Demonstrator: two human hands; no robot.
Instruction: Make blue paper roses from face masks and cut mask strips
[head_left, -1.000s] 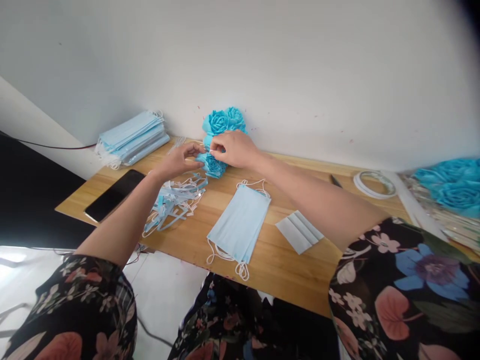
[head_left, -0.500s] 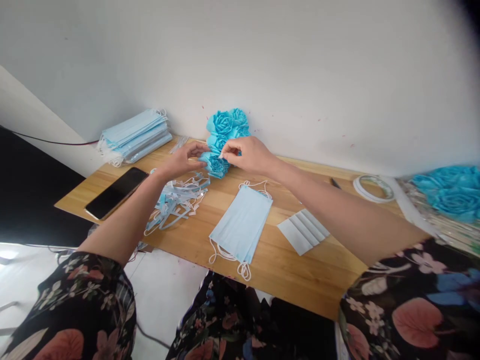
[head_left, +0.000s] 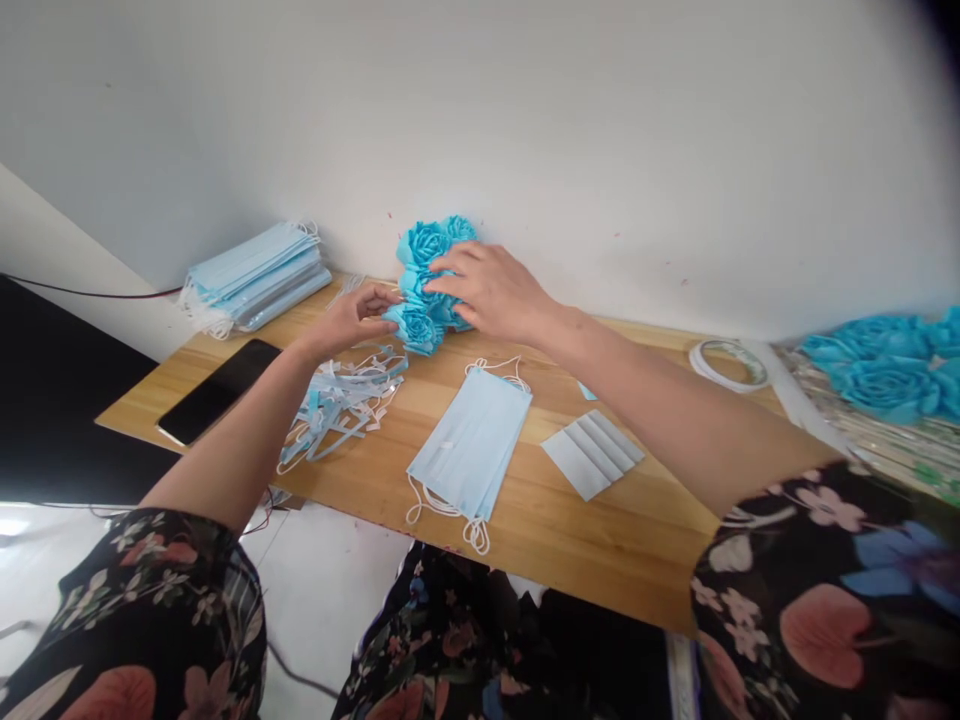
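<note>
A cluster of blue rose-like flowers (head_left: 425, 243) stands at the back of the wooden table, against the wall. My left hand (head_left: 352, 318) has its thumb and fingers at the left edge of the lowest blue flower (head_left: 417, 328), holding it from the side. Over the right part of the cluster lies my right hand (head_left: 506, 293), fingers spread and bent, their tips touching the petals. It hides several of the flowers. Nearer to me is a small stack of pale blue face masks (head_left: 471, 440) with white ear loops.
Cut blue and white strips (head_left: 341, 400) lie in a heap below my left wrist. A black phone (head_left: 217, 390) and a thick mask stack (head_left: 255, 275) are at left. Right of centre sit a pleated grey piece (head_left: 592, 453), a tape roll (head_left: 729, 365) and more blue flowers (head_left: 889, 370).
My right hand has gone from a pinch at the lowest flower to spread fingers higher on the cluster. My left hand stays at the same flower. The view has shifted slightly.
</note>
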